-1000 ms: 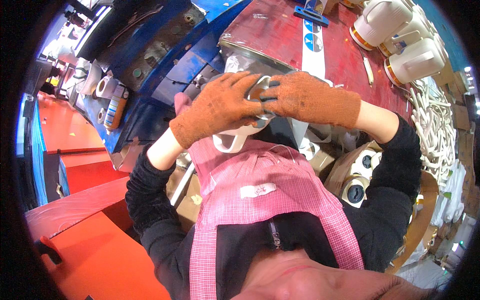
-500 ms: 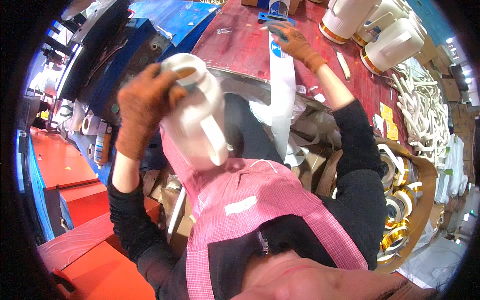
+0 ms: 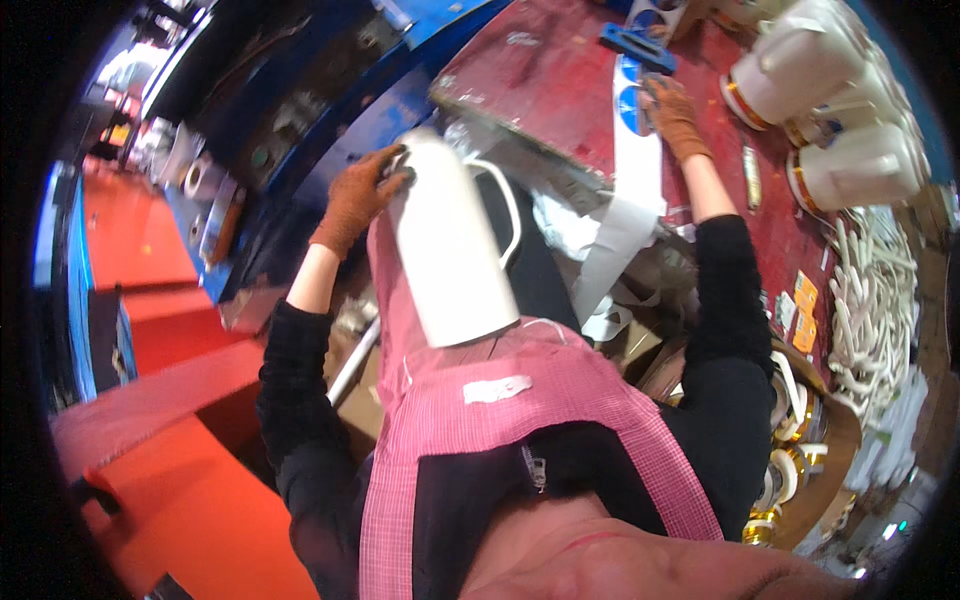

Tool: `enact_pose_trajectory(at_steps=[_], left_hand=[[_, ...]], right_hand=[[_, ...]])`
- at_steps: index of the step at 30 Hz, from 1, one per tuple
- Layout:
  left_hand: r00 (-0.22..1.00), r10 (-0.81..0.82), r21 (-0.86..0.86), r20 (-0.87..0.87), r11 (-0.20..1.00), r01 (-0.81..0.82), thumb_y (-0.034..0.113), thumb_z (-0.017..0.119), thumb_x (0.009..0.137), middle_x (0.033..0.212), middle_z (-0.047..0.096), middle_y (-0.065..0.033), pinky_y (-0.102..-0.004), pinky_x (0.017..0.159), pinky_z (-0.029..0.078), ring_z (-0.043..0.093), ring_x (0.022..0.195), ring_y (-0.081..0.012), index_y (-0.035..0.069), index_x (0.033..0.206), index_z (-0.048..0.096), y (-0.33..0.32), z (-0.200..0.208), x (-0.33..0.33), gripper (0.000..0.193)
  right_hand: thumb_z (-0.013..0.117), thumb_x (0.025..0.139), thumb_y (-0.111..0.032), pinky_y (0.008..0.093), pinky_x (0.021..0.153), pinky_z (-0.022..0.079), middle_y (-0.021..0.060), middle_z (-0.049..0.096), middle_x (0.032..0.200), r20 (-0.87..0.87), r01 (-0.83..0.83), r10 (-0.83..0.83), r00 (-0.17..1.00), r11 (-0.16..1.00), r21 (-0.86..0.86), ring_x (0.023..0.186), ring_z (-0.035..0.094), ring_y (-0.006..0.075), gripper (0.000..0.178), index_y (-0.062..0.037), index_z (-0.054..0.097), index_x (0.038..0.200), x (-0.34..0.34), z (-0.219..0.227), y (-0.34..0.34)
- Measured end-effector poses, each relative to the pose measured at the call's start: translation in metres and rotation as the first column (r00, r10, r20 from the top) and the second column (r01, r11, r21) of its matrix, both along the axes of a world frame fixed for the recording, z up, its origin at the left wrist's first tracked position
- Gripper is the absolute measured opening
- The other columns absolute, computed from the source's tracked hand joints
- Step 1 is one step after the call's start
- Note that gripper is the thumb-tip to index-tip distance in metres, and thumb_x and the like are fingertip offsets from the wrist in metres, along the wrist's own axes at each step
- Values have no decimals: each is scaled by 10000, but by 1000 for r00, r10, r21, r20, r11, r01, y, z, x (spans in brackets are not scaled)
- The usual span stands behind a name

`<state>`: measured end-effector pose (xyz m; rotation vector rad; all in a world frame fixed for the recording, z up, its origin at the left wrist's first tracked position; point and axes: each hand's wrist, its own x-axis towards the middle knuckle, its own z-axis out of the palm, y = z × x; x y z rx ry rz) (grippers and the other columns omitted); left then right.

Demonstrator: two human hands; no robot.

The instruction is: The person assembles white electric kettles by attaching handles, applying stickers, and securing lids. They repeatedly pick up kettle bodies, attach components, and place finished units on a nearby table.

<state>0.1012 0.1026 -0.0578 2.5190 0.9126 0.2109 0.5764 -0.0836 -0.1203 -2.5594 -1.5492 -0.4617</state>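
A white jug (image 3: 455, 250) with a loop handle rests on my lap, tilted, its narrower end up and its broad base against the pink apron. My left hand (image 3: 362, 195), in a brown glove with dark fingertips, is closed on that upper end. On the red table, my gloved right hand (image 3: 677, 118) has its fingers bent at the edge of a white label strip (image 3: 637, 165) with round blue labels. Its fingertips are partly blurred. The strip passes by a blue holder (image 3: 637, 47) and hangs over the table's front edge.
Several white jugs with gold bands (image 3: 850, 165) stand at the table's right. Beside them lies a pile of white handles (image 3: 870, 310). A box (image 3: 850, 430) of gold-banded rings is by my right elbow. Dark machinery (image 3: 270, 110) and orange-red surfaces (image 3: 190, 500) are on the left.
The jug has swung down and rightward onto my lap, its handle now facing right. My right hand has moved down the strip, fingers now bent beside a blue label. The whole view has shifted.
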Motion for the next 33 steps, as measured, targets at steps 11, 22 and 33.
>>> enact_pose_trajectory(at_steps=[11,22,33], left_hand=[[935,-356,114,9,929,353,321,824,535,1405,291,-159,-505,1041,289,253,1309,-382,198,1282,450,-126,-8,-91,845],[958,-266,145,111,958,249,262,819,545,1412,303,-143,-501,1035,285,255,1311,-380,198,1243,497,-149,-24,-100,772],[829,-299,200,472,952,230,402,761,635,1335,370,-219,-483,1065,269,329,1274,-397,63,1158,484,-149,-66,-96,682]], right_hand=[[567,809,-377,476,875,409,64,563,1157,-130,-29,59,990,975,222,1069,518,308,367,-224,568,1143,-17,-1,-10],[615,785,-285,433,864,438,77,584,1107,166,-60,83,983,988,-140,1004,551,307,340,-177,594,1107,-89,45,-32],[757,720,-187,212,625,470,18,610,797,-976,290,213,-45,938,191,705,573,87,293,-31,639,939,-342,78,-84]])
